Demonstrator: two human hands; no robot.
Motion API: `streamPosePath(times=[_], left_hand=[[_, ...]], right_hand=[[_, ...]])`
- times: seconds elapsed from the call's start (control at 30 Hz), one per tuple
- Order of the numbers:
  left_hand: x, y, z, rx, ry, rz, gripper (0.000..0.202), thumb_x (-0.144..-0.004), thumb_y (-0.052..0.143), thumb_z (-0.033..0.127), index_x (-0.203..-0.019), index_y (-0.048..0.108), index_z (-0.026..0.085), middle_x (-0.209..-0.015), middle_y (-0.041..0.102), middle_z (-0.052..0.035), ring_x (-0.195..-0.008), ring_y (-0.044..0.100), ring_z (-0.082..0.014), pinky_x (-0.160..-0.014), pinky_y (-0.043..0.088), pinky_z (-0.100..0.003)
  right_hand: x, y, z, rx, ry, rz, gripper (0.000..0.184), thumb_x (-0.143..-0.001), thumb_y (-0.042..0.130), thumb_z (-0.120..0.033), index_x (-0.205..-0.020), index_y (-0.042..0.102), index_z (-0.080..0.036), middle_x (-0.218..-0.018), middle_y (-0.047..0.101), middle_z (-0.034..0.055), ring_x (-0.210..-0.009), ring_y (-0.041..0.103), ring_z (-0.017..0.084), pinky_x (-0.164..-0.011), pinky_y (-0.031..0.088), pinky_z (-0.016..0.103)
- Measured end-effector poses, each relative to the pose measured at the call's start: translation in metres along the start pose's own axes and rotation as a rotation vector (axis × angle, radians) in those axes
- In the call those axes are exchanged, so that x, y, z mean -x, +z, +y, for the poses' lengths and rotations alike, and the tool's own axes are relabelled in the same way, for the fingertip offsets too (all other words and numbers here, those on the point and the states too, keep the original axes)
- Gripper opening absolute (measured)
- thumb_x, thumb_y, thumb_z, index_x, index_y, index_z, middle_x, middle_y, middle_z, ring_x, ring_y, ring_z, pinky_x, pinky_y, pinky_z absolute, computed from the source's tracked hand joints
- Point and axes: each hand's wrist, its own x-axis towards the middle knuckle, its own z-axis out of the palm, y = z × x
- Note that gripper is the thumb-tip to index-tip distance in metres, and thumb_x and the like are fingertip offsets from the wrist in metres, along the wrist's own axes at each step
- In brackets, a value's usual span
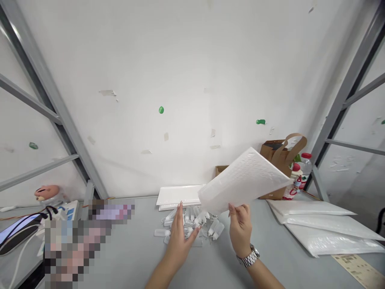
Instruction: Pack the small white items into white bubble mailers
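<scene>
My right hand [241, 226], with a metal-band watch on its wrist, pinches the lower edge of a white padded envelope [243, 182]. The envelope is held up and tilted above the table. My left hand [180, 235] has its fingers stretched out and the thumb apart, with nothing visible in it. It is over the near side of a pile of small clear plastic pieces [215, 228] that look like little bottles with white ends, and it hides part of them. Behind the pile lie flat white envelopes [177, 195].
More padded envelopes [321, 220] are stacked at the right, with a printed paper [361, 271] by them. A brown paper bag [275, 160] and a red-capped bottle [306, 164] stand behind. At left are a power strip [72, 210], cables and a pixelated area. Grey metal posts [64, 120] flank the table.
</scene>
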Motion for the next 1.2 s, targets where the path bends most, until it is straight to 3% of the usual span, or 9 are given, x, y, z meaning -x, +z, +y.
streamPosePath(times=[0.1, 0.37, 0.67, 0.87, 1.0, 1.2], left_hand=[[0.0, 0.001, -0.002, 0.007, -0.003, 0.017, 0.075, -0.083, 0.047, 0.042, -0.141, 0.003, 0.026, -0.15, 0.01, -0.007, -0.136, 0.007, -0.0246, -0.108, 0.015, -0.047], [-0.001, -0.001, 0.002, 0.053, -0.017, 0.053, 0.071, -0.085, 0.047, 0.041, -0.141, 0.006, 0.027, -0.149, 0.013, -0.007, -0.136, 0.01, -0.0258, -0.108, 0.019, -0.049], [0.0, -0.005, 0.006, 0.021, 0.126, 0.068, 0.08, -0.076, 0.059, 0.04, -0.14, 0.012, 0.028, -0.148, 0.018, -0.0067, -0.135, 0.015, -0.027, -0.107, 0.02, -0.047], [0.009, 0.005, -0.005, 0.002, 0.236, -0.114, 0.083, -0.068, 0.067, 0.043, -0.138, 0.023, 0.027, -0.143, 0.032, -0.0093, -0.129, 0.03, -0.0314, -0.104, 0.028, -0.047], [0.005, -0.002, 0.002, 0.051, 0.158, -0.037, 0.088, -0.072, 0.064, 0.042, -0.14, 0.012, 0.025, -0.146, 0.024, -0.0097, -0.133, 0.022, -0.0286, -0.106, 0.025, -0.046], [-0.003, -0.014, 0.012, 0.079, 0.058, 0.073, 0.089, -0.071, 0.065, 0.042, -0.139, 0.01, 0.028, -0.147, 0.018, -0.0074, -0.135, 0.015, -0.0269, -0.107, 0.021, -0.046]], right_hand=[[-0.003, -0.001, -0.001, -0.005, 0.017, 0.005, 0.029, -0.086, 0.047, -0.035, -0.061, 0.047, -0.022, -0.069, 0.041, 0.0, -0.073, 0.044, 0.018, -0.065, 0.035, 0.03], [0.003, 0.001, 0.001, -0.102, 0.11, -0.209, 0.027, -0.087, 0.044, -0.037, -0.066, 0.047, -0.021, -0.063, 0.044, -0.0023, -0.06, 0.044, 0.014, -0.059, 0.037, 0.026], [0.015, 0.007, -0.006, -0.138, 0.003, -0.398, 0.025, -0.086, 0.047, -0.033, -0.065, 0.054, -0.021, -0.066, 0.052, 0.0001, -0.065, 0.049, 0.015, -0.06, 0.042, 0.026], [0.025, 0.012, -0.007, -0.122, -0.003, -0.409, 0.025, -0.087, 0.047, -0.031, -0.066, 0.054, -0.021, -0.065, 0.052, 0.0, -0.065, 0.049, 0.015, -0.06, 0.042, 0.026], [0.021, 0.008, -0.005, -0.106, -0.031, -0.35, 0.022, -0.087, 0.046, -0.03, -0.069, 0.055, -0.021, -0.067, 0.053, 0.0005, -0.066, 0.049, 0.016, -0.061, 0.041, 0.027], [0.01, 0.003, 0.0, -0.027, -0.005, -0.178, 0.024, -0.087, 0.047, -0.032, -0.066, 0.05, -0.021, -0.061, 0.044, -0.0029, -0.058, 0.045, 0.013, -0.057, 0.038, 0.026]])
